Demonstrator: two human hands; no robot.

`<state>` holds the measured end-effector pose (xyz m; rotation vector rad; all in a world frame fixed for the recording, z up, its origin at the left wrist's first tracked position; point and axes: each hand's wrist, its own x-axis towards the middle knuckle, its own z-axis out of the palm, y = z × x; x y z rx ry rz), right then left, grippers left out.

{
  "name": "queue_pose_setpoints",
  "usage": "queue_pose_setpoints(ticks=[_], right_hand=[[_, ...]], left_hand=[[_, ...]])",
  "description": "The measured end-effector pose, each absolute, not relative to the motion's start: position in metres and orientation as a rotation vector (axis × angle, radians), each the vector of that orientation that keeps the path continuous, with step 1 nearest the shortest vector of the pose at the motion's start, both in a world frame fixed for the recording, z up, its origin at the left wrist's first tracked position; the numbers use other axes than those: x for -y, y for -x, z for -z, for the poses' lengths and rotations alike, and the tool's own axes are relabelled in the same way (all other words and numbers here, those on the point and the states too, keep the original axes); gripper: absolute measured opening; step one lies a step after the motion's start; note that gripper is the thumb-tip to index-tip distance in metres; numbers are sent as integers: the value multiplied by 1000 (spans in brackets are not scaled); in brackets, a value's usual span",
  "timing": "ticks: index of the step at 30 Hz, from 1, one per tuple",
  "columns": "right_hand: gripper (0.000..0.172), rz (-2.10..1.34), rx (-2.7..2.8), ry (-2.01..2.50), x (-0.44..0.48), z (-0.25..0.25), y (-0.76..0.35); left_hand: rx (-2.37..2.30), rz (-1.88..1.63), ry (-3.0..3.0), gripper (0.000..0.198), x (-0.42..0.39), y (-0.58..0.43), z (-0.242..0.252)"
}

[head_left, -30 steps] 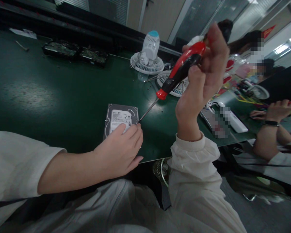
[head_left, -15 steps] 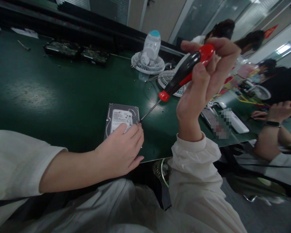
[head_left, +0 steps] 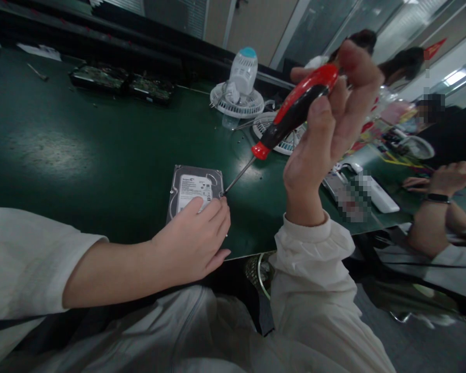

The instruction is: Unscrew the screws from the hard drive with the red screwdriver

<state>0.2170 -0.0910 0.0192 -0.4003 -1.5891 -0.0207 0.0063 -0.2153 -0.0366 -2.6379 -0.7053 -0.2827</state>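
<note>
A hard drive [head_left: 196, 178] with a white label lies on the green table near its front edge. My left hand [head_left: 196, 238] rests across the drive's near part and grips it, fingers curled toward its right side. That hand hides the near end of the drive. Up to the right, my right hand [head_left: 334, 114] holds a red and black screwdriver [head_left: 291, 114] by its handle, thumb on the near side. The screwdriver slants down to the left, its tip at the right edge of the drive, close to my left fingertips.
Two dark drives with bare circuit boards [head_left: 99, 76] sit at the back left. White fan parts [head_left: 236, 101] stand behind the drive. To the right are a phone-like object [head_left: 337, 189], a white case [head_left: 378, 194] and another person's arm [head_left: 437, 207]. A wire basket [head_left: 252, 272] is below the table edge.
The screwdriver handle has turned, so its red side now faces up. My right fingers have shifted and the index finger has lifted. My left hand and the drive have stayed put.
</note>
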Motion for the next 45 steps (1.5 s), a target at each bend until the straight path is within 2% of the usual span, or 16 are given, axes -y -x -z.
queue_pose_setpoints(ticks=[3,9,16,19,23,29,35,45], right_hand=[[37,34,1573,412,98,-22,-212],[39,157,1568,464,103,-24,-214],[44,54,1610,423,94,-22,-223],[39,-4,1629,357,93,-24,-223],[33,110,1601,374,96,-25,-219],[36,232,1557,397,97,-25,-220],[44,126,1633,374,91,-23,-228],[40,120,1606,371,98,-24,-217]], left_hand=[[714,276,2634,62,215,-7,36],[711,258,2638,62,215,-8,36],[710,287,2636,62,215,-7,38],[707,293,2630,61,216,-7,37],[708,278,2630,61,215,-7,36],[712,275,2627,61,215,-8,36],[702,285,2621,62,214,-8,37],[703,280,2628,61,215,-7,37]])
